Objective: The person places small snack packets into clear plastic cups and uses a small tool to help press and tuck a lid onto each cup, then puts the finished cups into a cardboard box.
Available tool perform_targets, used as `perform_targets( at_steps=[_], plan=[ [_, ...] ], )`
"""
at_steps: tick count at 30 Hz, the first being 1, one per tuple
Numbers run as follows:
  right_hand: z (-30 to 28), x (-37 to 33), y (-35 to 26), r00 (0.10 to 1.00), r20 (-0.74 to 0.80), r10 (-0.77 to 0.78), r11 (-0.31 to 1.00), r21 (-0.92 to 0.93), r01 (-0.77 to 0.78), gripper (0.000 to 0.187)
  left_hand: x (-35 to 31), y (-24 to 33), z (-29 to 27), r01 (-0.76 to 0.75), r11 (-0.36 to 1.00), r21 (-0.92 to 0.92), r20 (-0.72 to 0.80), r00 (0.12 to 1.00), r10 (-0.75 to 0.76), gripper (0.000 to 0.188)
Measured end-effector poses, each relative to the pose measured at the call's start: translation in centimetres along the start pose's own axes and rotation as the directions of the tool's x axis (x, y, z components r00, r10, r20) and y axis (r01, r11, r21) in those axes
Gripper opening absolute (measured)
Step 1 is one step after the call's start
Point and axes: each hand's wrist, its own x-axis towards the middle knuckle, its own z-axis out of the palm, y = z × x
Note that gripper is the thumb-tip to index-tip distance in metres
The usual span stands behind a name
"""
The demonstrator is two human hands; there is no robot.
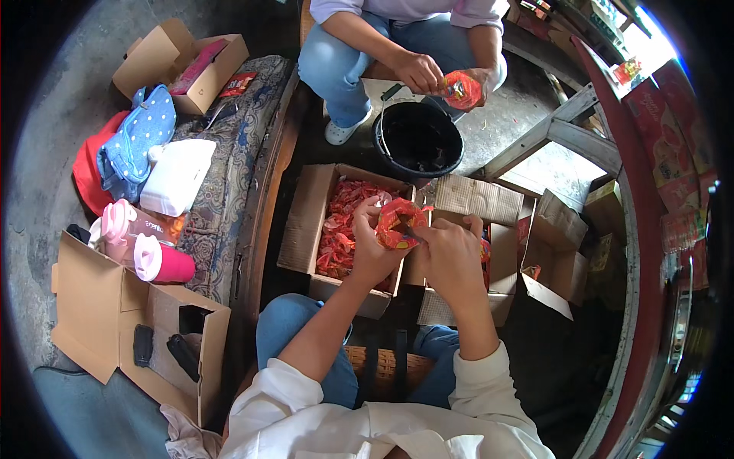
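Note:
In front of me, my left hand [372, 245] is closed round a red printed plastic packet [399, 223], with a dark hollow facing up. My right hand [453, 256] is closed on a thin grey tool whose tip meets the packet's opening; the tool's kind is mostly hidden by the fingers. Below my left hand stands a cardboard box [301, 222] filled with red plastic wrappers [336, 256]. Under my right hand another cardboard box [466, 195] shows some red packets inside.
Across from me a seated person holds a similar red packet [462, 90] over a black bucket [417, 138]. An open carton [562, 229] stands at right, beside a red-edged wooden frame [631, 206]. On the left, a patterned cushioned bench [237, 153] bears bags and boxes, with a pink tumbler [172, 264] nearby.

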Motion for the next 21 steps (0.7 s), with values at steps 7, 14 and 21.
perform_targets(
  at_steps=[7, 14, 21],
  plan=[
    [-0.7, -0.6, -0.4, 0.999, -0.045, -0.026, 0.999, 0.022, 0.027, 0.020, 0.5, 0.5, -0.6, -0.019, 0.992, 0.126, -0.085, 0.996, 0.030, 0.094],
    [-2.6, -1.2, 0.2, 0.998, -0.052, -0.016, 0.999, 0.044, 0.019, 0.020, 1.0, 0.7, -0.9, -0.027, 0.992, 0.125, -0.108, 0.993, 0.041, 0.090],
    [0.6, -0.6, 4.2, 0.880, -0.411, 0.237, 0.905, 0.423, -0.047, 0.033, 1.8, -0.8, -1.1, -0.066, 0.993, 0.094, -0.152, 0.985, 0.080, 0.094]
  ],
)
